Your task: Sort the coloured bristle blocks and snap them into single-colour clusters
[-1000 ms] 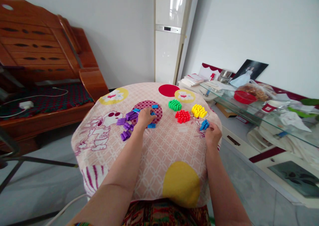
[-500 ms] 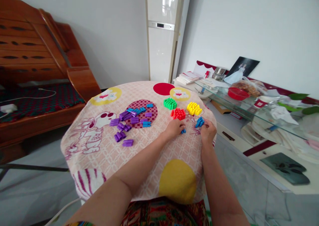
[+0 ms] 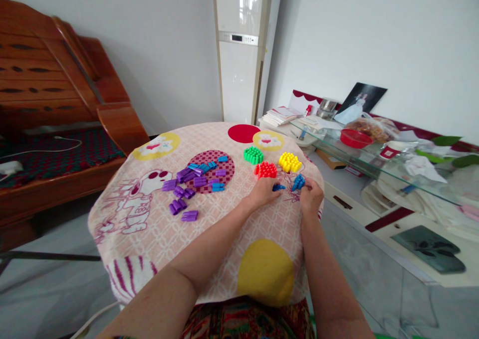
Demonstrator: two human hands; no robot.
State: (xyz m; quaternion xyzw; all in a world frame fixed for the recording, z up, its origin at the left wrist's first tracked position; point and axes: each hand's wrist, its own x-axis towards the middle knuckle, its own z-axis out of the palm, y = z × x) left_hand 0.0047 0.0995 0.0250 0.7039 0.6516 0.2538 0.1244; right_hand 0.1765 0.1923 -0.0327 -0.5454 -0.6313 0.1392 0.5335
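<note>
Over the right part of the round table, my left hand (image 3: 265, 191) pinches a small blue plastic building block (image 3: 279, 187). My right hand (image 3: 312, 197) has its fingers closed at the edge of a small blue block cluster (image 3: 298, 182), a short gap away from that piece. Just beyond my left hand sits a red block cluster (image 3: 266, 170). Green (image 3: 253, 155) and yellow (image 3: 290, 162) clusters lie farther back. Loose purple blocks (image 3: 200, 181) and blue blocks (image 3: 218, 187) are scattered on the left half. My fingers partly hide both blue pieces in hand.
A patterned cloth (image 3: 209, 239) covers the table. To the right stands a glass shelf (image 3: 337, 144) with a red bowl (image 3: 355, 138), papers and bags. A wooden bench (image 3: 48, 80) is on the left, and a tall white air conditioner (image 3: 239, 75) stands behind the table.
The blue block in my left hand has moved slightly away from me and lies more sideways. My right hand stays at the blue cluster. The whole view has shifted a little.
</note>
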